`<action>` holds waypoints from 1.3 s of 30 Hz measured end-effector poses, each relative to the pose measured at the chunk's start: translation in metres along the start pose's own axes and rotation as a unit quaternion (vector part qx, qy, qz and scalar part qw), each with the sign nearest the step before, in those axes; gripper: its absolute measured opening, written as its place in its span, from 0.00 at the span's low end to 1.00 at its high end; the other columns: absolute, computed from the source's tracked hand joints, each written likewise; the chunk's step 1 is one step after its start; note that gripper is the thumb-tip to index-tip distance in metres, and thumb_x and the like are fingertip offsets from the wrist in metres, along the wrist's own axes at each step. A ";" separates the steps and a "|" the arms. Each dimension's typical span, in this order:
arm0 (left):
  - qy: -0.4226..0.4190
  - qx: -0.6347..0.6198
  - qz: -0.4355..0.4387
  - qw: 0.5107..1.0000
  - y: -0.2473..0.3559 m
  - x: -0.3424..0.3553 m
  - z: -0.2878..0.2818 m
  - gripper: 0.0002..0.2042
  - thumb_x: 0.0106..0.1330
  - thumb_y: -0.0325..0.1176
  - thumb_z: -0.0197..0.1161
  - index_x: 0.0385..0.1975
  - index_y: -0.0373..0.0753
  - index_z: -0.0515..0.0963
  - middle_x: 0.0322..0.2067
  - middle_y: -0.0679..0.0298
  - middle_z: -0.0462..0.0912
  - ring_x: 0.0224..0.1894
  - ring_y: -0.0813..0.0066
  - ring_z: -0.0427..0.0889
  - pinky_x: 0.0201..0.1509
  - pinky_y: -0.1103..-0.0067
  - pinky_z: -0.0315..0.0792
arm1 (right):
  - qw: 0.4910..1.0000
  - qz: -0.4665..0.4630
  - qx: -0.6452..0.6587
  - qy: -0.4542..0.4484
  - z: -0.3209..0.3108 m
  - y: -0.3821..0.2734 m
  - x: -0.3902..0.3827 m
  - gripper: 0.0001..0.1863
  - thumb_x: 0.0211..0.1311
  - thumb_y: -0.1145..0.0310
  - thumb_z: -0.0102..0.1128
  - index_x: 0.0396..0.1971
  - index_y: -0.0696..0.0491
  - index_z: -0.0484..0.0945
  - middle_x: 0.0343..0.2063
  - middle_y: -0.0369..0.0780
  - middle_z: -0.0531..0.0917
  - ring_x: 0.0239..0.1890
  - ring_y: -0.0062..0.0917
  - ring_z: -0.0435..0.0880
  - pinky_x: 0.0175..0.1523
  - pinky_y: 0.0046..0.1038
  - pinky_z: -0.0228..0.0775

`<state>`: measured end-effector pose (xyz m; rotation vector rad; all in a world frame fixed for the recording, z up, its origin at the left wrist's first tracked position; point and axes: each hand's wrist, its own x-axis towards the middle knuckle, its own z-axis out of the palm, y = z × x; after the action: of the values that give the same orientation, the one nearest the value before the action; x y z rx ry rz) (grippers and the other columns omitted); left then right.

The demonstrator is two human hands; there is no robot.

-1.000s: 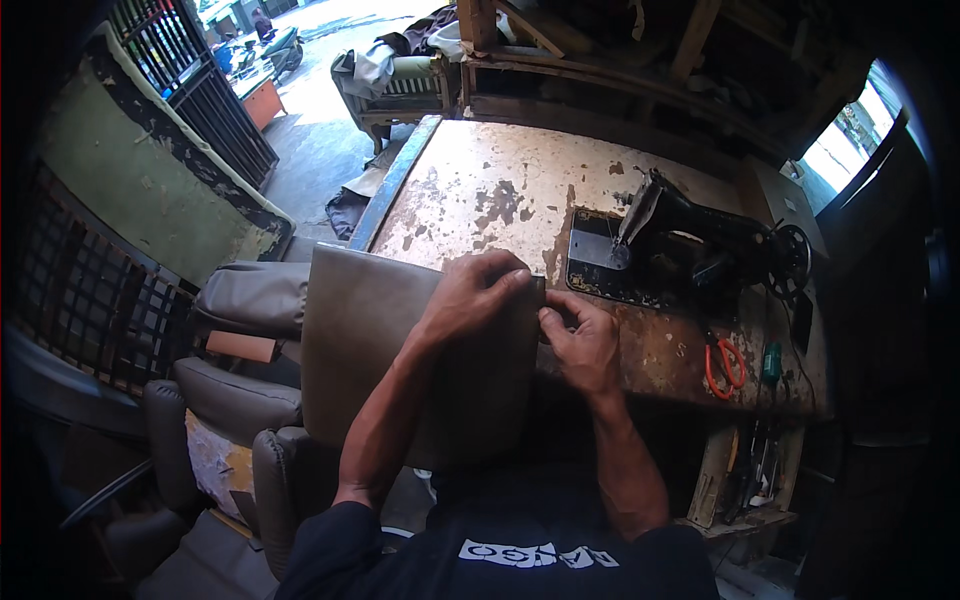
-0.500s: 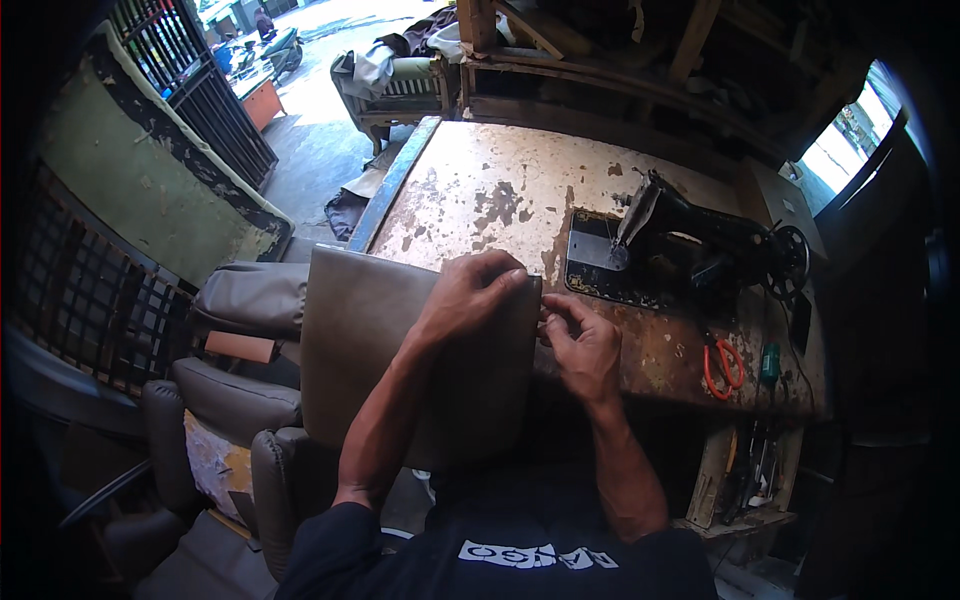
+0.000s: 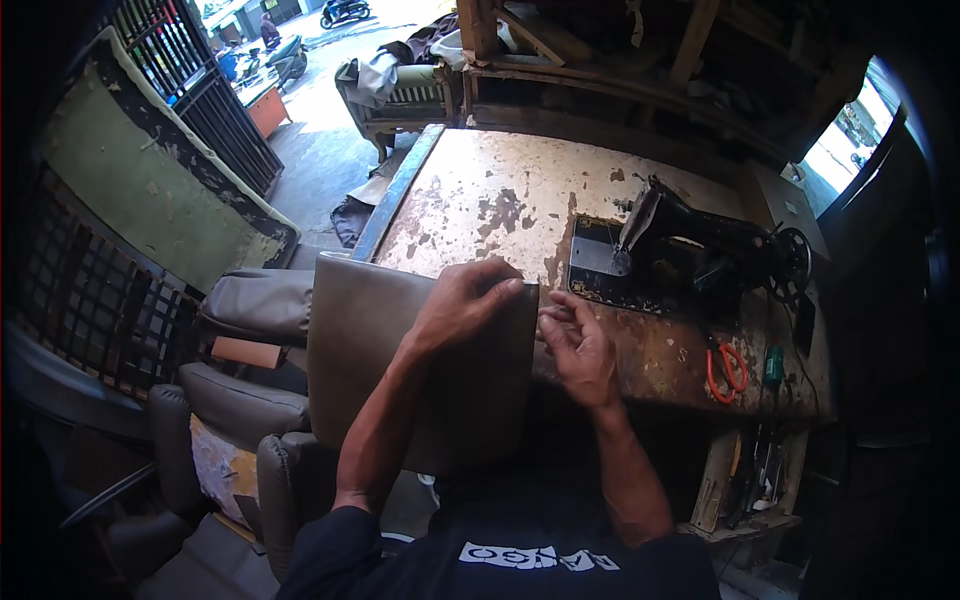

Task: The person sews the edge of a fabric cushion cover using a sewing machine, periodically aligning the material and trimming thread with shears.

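I have a brown-grey upholstered panel [image 3: 420, 400] upright at the front of the worn worktable [image 3: 470, 180]. My left hand [image 3: 470, 305] is closed over its top edge near the right corner, thumb pressing on the face. My right hand [image 3: 575, 350] is at that corner's right side, fingers curled and thumb near a fingertip; whatever it may pinch is too small to make out. A black sewing machine [image 3: 700, 245] stands behind my right hand. Orange-handled scissors [image 3: 728, 372] and a green-handled tool [image 3: 773, 368] lie to its right on the table.
Grey padded chair parts [image 3: 240, 400], a grey cushion [image 3: 255, 300] and a tan roll [image 3: 245, 350] are at left, beside a green panel [image 3: 150, 170]. A doorway opens onto a street with motorbikes [image 3: 340, 14]. An armchair [image 3: 395, 110] stands behind the table; a tool holder [image 3: 745, 475] hangs below right.
My right hand's fingers have shifted at the corner, the index finger lifting slightly. The view has shifted a little, and another motorbike has appeared in the street.
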<state>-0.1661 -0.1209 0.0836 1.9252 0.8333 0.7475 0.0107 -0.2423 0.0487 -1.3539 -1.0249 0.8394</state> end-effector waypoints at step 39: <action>-0.029 -0.062 0.057 0.996 0.064 0.095 0.005 0.13 0.79 0.39 0.62 0.39 0.34 0.84 0.17 0.76 0.70 0.18 0.90 0.66 0.20 0.83 0.60 | 0.988 0.085 -0.108 -0.065 -0.119 0.009 -0.087 0.13 0.71 0.67 0.67 0.44 0.63 0.86 0.33 0.42 0.91 0.38 0.22 0.90 0.48 0.26 0.80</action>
<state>-0.0897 -0.0730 0.1542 1.8867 0.6305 0.7885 0.0913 -0.3662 0.0389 -1.6042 -1.1378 0.9756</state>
